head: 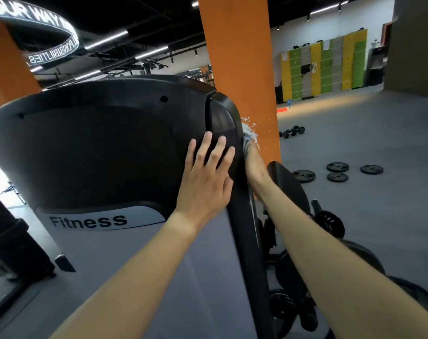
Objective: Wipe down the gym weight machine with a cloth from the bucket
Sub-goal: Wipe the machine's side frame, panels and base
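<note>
Bracing the weight machine (98,143), the left hand (205,184) is being pressed flat on its black cover, fingers straight. Just right, behind the cover's upright edge, the cloth (246,141) is being held by the nearer right hand (254,163); whether its fingers are curled cannot be told.

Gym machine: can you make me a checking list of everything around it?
Surface: black machine cover, with a gray panel below it marked Fitness.
Job's things: whitish cloth against the cover's right edge.
Clutter: weight plates and dumbbells lying on the floor.
Hands: left hand flat on the cover, fingers straight; right hand at the cloth, fingers hidden.
Cables: nothing seen.
Surroundings: orange pillar with chipped paint; coloured lockers far back.
</note>
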A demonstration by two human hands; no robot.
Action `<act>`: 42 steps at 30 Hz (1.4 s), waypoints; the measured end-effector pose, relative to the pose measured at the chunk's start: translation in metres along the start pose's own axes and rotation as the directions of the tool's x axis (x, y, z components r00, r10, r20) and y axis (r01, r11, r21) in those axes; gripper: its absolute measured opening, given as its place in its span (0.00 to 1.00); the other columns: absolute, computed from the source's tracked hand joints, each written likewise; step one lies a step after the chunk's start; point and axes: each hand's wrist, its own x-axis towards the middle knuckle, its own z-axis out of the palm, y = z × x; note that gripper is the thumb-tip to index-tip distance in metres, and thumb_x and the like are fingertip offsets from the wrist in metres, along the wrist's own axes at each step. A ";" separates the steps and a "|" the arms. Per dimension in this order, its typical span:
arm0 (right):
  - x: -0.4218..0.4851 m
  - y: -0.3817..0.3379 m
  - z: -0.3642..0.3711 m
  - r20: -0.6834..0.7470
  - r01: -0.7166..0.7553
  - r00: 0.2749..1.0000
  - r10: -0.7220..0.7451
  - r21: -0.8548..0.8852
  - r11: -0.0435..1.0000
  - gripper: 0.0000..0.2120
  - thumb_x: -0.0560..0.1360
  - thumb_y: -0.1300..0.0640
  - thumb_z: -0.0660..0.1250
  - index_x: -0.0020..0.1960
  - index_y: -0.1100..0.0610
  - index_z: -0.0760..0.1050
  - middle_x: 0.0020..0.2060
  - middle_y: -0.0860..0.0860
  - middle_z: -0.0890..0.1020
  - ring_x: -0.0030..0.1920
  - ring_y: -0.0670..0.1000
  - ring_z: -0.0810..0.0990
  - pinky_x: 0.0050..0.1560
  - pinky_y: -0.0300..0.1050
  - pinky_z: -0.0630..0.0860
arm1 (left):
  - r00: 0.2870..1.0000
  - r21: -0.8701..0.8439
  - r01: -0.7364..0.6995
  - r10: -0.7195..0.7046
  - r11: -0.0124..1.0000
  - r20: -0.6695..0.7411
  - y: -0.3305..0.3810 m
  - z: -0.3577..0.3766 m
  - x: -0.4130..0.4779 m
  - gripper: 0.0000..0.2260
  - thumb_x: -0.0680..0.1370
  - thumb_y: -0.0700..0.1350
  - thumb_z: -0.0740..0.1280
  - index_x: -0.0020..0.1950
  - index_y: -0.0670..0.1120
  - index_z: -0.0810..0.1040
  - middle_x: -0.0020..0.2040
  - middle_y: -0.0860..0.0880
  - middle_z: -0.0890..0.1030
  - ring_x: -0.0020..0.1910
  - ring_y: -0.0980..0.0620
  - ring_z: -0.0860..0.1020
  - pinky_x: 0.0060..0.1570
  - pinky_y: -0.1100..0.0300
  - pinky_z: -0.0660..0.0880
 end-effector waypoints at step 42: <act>-0.101 0.015 0.045 -0.216 0.233 0.925 -0.312 -0.327 0.916 0.39 0.82 0.35 0.59 0.84 0.47 0.43 0.84 0.44 0.51 0.83 0.46 0.52 0.79 0.57 0.62 | 0.995 -0.067 0.002 0.005 0.998 0.102 -0.031 -0.027 -0.059 0.28 0.80 0.39 0.62 0.81 0.41 0.64 0.83 0.46 0.60 0.84 0.45 0.53 0.80 0.38 0.52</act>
